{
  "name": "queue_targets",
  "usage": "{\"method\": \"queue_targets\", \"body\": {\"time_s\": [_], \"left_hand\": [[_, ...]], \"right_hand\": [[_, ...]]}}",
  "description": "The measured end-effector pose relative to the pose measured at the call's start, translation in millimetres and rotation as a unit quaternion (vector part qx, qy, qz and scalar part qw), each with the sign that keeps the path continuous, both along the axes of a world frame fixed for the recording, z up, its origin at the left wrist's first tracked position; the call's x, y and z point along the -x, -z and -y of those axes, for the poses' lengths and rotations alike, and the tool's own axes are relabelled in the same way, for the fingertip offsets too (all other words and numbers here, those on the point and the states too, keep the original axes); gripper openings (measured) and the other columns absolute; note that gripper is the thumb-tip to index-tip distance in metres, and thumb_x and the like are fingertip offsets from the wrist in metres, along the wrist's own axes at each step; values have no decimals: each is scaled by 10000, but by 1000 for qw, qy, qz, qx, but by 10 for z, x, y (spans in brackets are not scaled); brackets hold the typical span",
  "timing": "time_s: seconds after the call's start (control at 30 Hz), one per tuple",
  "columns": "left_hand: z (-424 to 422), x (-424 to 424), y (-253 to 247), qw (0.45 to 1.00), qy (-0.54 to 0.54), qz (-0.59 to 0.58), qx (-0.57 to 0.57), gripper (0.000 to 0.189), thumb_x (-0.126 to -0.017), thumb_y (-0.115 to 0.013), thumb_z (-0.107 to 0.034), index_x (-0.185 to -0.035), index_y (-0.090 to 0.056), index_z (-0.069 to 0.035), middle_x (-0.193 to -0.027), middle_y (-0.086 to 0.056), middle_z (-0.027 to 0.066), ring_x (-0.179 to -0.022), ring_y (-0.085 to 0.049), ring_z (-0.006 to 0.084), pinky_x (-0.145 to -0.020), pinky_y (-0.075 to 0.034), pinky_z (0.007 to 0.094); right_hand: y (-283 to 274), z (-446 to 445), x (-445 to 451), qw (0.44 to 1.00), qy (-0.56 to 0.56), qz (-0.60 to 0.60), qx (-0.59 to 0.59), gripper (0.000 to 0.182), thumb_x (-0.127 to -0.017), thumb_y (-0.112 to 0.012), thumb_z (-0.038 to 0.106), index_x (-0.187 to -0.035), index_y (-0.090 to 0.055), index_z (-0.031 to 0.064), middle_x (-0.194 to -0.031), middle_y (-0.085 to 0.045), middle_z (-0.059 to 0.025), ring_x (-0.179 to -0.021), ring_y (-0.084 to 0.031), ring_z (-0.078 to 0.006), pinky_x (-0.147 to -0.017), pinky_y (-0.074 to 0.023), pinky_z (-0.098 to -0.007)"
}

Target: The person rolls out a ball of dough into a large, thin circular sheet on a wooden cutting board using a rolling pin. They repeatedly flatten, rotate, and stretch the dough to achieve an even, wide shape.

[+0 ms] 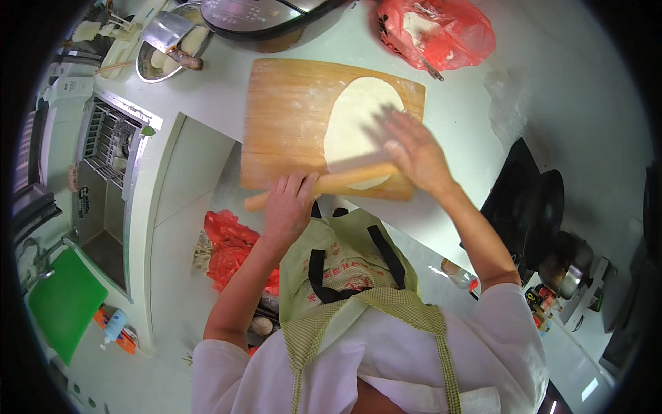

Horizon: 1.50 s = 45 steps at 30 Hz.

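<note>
A wooden rolling pin point(351, 177) slants across the near edge of a wooden board point(289, 114). My left hand point(290, 204) grips the pin near its left end. Over the right part of the board lies a flat, pale oval sheet of dough point(357, 119), its near end partly under the pin. My right hand point(416, 150), slightly blurred, has its fingers spread above the dough's right edge and holds nothing. Whether its fingertips touch the dough, I cannot tell. The pin's right end lies close to the right palm. White flour dusts the board.
A metal bowl point(150, 70) with dough pieces and a cleaver point(168, 31) across it stands at the back left. An electric appliance point(253, 18) and an opened red plastic bag point(450, 36) with white powder stand behind the board. At right is a dark wok point(545, 207); at left, a sink point(106, 222).
</note>
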<state>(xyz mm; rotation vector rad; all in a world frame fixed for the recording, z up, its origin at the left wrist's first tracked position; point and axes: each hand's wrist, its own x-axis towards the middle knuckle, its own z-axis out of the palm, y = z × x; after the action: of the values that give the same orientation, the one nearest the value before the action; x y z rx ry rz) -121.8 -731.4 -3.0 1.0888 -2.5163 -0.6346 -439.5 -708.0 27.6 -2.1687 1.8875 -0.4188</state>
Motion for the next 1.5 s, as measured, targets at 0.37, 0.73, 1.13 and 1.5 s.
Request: {"method": "queue_targets", "body": {"time_s": [0.37, 0.73, 1.13, 1.5], "left_hand": [[-749, 200, 343, 991, -56, 53, 114, 617, -801, -740, -195, -1388, -560, -131, -1082, -528, 98, -977, -539, 300, -846, -458, 417], [-495, 250, 232, 990, -81, 90, 75, 619, -804, -688, -132, -1406, -550, -165, -960, -544, 67, -883, -564, 276, -764, -458, 407], [-305, -67, 304, 991, 20, 62, 113, 578, -850, -597, -83, -1416, -553, -191, -1075, -585, 74, -992, -568, 270, -855, -478, 418], [290, -469, 289, 988, 48, 82, 122, 643, -747, -779, -246, -1365, -601, -209, -1104, -582, 53, -1062, -560, 263, -892, -460, 405]], "right_hand": [[447, -1146, 102, 996, 5, -68, -57, 793, -929, -613, 479, -1545, -324, 72, -1623, -268, -157, -1499, -239, -364, -1215, -179, -524], [444, -378, 119, 998, -9, -59, 6, 697, -940, -587, 479, -1505, -409, 111, -1597, -325, -138, -1471, -285, -380, -1193, -211, -527], [345, -970, 78, 998, -3, -43, -41, 749, -913, -623, 480, -1513, -397, 94, -1613, -278, -186, -1487, -254, -390, -1198, -179, -559], [349, -1223, -442, 994, 65, -54, -73, 784, -921, -586, 537, -1514, -381, 66, -1586, -323, -207, -1470, -291, -397, -1173, -243, -549]]}}
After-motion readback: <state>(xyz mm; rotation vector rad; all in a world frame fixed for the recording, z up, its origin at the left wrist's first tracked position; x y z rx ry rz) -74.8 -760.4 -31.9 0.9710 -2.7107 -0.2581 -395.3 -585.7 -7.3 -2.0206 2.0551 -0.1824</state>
